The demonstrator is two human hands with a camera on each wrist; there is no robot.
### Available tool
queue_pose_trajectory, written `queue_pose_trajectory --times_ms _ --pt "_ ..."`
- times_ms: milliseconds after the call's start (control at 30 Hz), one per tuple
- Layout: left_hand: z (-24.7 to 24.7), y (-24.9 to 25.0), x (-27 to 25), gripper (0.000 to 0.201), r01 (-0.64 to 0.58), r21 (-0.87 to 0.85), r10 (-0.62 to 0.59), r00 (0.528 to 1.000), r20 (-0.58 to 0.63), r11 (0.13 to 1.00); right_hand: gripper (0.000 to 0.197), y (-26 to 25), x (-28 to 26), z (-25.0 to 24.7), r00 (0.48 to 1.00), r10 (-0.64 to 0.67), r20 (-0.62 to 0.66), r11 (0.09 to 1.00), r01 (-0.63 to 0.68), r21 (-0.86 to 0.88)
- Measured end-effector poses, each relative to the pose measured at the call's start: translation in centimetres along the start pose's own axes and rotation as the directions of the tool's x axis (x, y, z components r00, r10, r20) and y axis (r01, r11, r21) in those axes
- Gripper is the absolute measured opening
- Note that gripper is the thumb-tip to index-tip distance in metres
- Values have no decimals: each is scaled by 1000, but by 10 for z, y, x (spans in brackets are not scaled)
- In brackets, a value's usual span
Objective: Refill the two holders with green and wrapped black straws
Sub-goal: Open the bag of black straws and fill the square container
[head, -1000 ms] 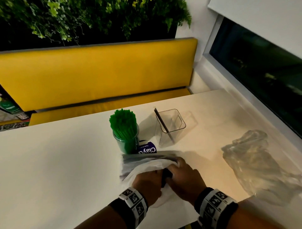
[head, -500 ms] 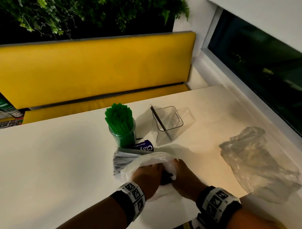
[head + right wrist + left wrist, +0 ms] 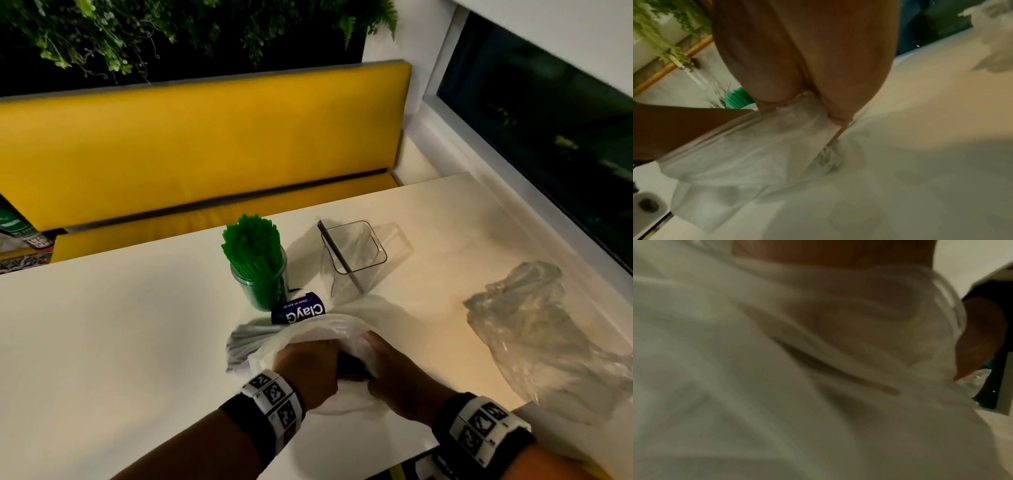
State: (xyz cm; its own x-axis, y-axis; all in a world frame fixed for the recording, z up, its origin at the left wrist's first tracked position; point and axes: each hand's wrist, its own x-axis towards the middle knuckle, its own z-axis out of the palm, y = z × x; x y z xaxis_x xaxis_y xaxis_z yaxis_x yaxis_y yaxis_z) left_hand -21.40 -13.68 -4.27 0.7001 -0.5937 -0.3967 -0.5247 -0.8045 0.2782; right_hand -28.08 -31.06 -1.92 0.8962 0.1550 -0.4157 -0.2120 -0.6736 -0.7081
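Note:
A round glass holder [image 3: 265, 294] packed with green straws [image 3: 251, 246] stands mid-table. Beside it to the right is a clear square holder [image 3: 371, 260] with a single black straw [image 3: 337, 255] leaning in it. In front of both lies a white plastic bag [image 3: 318, 327]; a bundle of wrapped black straws [image 3: 245, 341] shows through its left end. My left hand [image 3: 308, 363] and right hand [image 3: 390, 370] both grip the bag's near end, with something dark between them. The right wrist view shows fingers [image 3: 777, 81] pinching white plastic [image 3: 803, 113]. Blurred plastic [image 3: 777, 369] fills the left wrist view.
A blue-labelled packet [image 3: 299, 311] lies between the green holder and the bag. A crumpled clear plastic bag [image 3: 534, 329] sits at the table's right side. A yellow bench [image 3: 205, 144] runs behind the white table [image 3: 120, 342], with a window [image 3: 548, 120] on the right.
Both hands keep their hold and have pulled the bag's mouth wider, so the plastic now billows over their knuckles. The straw bundle has shifted a little left.

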Motion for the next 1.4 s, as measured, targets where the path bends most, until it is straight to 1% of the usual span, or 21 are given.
queue_pose_trajectory --times_ms 67,100,167,200,233,300,400,467,567,633,733,800,867,933,1033,1100,1167,1233,1300,1367,1400 --pt "-9 -1 3 44 -9 42 7 998 62 999 72 0 -5 -4 999 -39 -12 999 39 -11" --pt "-11 -1 4 43 -7 28 5 997 73 1000 63 2 -5 -4 997 -53 -53 999 53 4" --pt "-11 -1 2 44 -1 -33 3 999 48 999 31 -1 -6 -4 988 21 -154 988 3 154" --pt "-9 0 2 45 -2 -62 4 1000 24 998 23 -3 -5 -3 981 76 -178 968 -29 251" --pt "-7 1 0 47 -7 -87 7 1000 -6 996 22 -4 -4 -3 975 105 -197 944 -35 329" --pt "-5 1 -1 49 -19 -116 12 998 -66 993 23 -9 -6 -5 968 129 -215 924 -39 380" --pt "-4 -1 -1 53 -21 -123 8 995 -103 992 43 -3 -7 -9 965 150 -215 904 -46 425" --pt "-6 0 -2 56 -18 -103 5 992 -123 995 49 1 -6 -11 957 175 -230 889 -54 454" --pt "-7 4 -5 47 -30 -58 20 986 -163 998 52 -5 -2 -16 960 142 -242 911 -31 411" --pt "-8 5 -7 40 -56 -38 49 984 -172 998 55 -10 -2 -19 971 107 -212 928 -21 371" --pt "-12 5 -7 41 -70 -17 67 988 -136 997 56 -11 -4 -19 984 70 -161 940 -11 342" --pt "-16 5 -6 38 -72 -15 71 993 -95 997 43 -12 -7 -19 987 57 -153 941 -2 339" --pt "-18 5 -9 34 -100 -80 96 994 -43 992 28 -8 -10 -19 985 47 -164 955 3 297" --pt "-20 5 -14 32 -152 -187 150 988 -26 970 31 0 -12 -21 975 71 -209 972 -21 234" --pt "-28 7 -22 36 -172 -331 181 984 -5 928 59 9 -13 -20 964 60 -258 992 -28 127" --pt "-30 6 -21 43 -184 -380 210 977 27 907 56 8 -13 -20 962 42 -271 992 -9 122" --pt "-32 3 -19 46 -182 -368 238 965 112 912 47 7 -13 -18 963 28 -267 989 12 145" --pt "-33 1 -18 43 -154 -342 237 947 217 927 39 8 -12 -16 966 45 -256 982 4 188" --pt "-32 2 -18 39 -154 -295 237 933 271 943 38 7 -9 -16 962 91 -256 971 -28 238" --pt "-33 6 -21 40 -190 -290 267 929 255 938 37 5 -8 -17 957 126 -261 966 -59 250" --pt "-38 9 -22 37 -220 -311 291 934 205 924 34 5 -8 -19 953 129 -273 968 -61 244"
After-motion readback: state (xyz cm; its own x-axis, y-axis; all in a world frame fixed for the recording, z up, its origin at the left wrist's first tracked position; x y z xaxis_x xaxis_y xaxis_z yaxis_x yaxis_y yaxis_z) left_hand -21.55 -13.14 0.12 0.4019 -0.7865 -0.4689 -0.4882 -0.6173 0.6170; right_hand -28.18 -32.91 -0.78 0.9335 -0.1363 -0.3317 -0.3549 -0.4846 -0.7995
